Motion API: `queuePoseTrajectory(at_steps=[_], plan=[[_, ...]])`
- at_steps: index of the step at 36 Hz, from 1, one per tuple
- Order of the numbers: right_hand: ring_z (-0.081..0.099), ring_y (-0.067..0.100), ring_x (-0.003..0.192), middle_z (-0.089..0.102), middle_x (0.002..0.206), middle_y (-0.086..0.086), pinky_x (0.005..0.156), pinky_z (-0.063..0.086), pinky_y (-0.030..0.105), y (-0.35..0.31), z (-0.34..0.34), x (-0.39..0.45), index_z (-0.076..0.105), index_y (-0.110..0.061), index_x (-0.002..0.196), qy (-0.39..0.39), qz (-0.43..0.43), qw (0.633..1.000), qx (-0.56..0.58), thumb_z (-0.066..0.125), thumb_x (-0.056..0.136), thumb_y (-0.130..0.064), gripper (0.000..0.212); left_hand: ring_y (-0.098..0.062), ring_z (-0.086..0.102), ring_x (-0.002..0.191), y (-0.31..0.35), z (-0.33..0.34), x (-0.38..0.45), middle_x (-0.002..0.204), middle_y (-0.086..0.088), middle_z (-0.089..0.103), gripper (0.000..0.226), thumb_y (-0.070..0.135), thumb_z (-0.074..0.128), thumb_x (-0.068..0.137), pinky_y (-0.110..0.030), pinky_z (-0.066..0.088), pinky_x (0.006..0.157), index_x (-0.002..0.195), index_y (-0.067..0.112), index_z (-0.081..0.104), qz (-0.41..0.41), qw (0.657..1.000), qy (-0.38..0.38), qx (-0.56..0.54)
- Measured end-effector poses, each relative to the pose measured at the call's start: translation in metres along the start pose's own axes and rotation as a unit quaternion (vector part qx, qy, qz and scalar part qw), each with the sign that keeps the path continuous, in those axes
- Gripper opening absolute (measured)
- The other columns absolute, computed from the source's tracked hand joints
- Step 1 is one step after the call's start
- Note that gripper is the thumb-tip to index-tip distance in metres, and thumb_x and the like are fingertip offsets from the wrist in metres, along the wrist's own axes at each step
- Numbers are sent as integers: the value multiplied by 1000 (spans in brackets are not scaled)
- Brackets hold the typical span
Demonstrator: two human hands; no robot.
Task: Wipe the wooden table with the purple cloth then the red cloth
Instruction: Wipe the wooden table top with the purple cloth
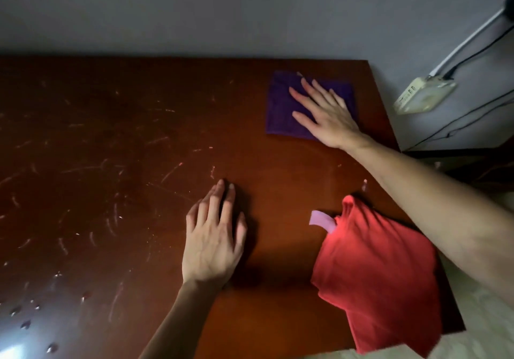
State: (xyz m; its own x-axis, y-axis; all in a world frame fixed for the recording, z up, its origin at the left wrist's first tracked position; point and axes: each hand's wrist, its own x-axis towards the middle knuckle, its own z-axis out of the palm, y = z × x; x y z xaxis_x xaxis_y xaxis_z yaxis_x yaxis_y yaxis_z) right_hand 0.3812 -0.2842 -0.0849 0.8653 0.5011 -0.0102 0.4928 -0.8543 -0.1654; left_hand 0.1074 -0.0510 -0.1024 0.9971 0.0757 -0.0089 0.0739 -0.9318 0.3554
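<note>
The purple cloth is lying flat and squared off in the upper right of the frame, near the far right corner of the wooden table. The right hand is resting on it with fingers straight and spread, palm pressing down, not pinching the fabric. Judging by this, the purple-cloth wipe is the step in hand. How much of the surface has been covered cannot be told; pale scuffs and streaks are showing across the left half, and small droplets are sitting at the lower left, so much of the table is probably still waiting.

The red cloth is lying loosely bunched in the lower right of the frame, overhanging the near edge, with a pale pink tab sticking out of it; no hand is touching it, so its turn appears not yet begun.

The left hand is lying flat on bare wood at lower centre, fingers straight and close together, holding nothing, seemingly bracing.
</note>
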Motion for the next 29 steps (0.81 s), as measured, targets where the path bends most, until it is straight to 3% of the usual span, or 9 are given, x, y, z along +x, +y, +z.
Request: queuePoseTrajectory(at_steps=[9,17,23,29], plan=[[16,21,159,18,172,-2,127,17,49,-11,21,-109,26,-38,162,35,5,999,-37,30,100,-66,68,-30,41,138,3,2,-5,160,-9,34,61,43,36,102,-46,29,113,155,14,34,-6,1000,-4,23],[16,21,159,19,172,1,126,19,47,-23,29,-184,27,-33,162,40,-33,997,-53,34,101,-63,69,-33,40,138,4,2,-10,160,-11,34,63,44,35,101,-49,31,112,156,13,33,2,1000,-4,19],[11,19,160,15,173,0,127,18,49,-11,19,-191,28,-33,162,21,-81,996,-42,38,102,-62,68,-34,42,136,8,1,-10,159,-12,35,63,44,36,101,-49,32,110,156,13,33,-1,1000,-7,20],[6,16,161,8,174,-4,128,15,47,34,-6,-146,29,-35,161,-41,-167,984,-40,47,102,-57,66,-34,43,135,7,1,-11,159,-12,36,64,42,38,100,-50,33,108,155,12,35,-2,1000,-3,23]])
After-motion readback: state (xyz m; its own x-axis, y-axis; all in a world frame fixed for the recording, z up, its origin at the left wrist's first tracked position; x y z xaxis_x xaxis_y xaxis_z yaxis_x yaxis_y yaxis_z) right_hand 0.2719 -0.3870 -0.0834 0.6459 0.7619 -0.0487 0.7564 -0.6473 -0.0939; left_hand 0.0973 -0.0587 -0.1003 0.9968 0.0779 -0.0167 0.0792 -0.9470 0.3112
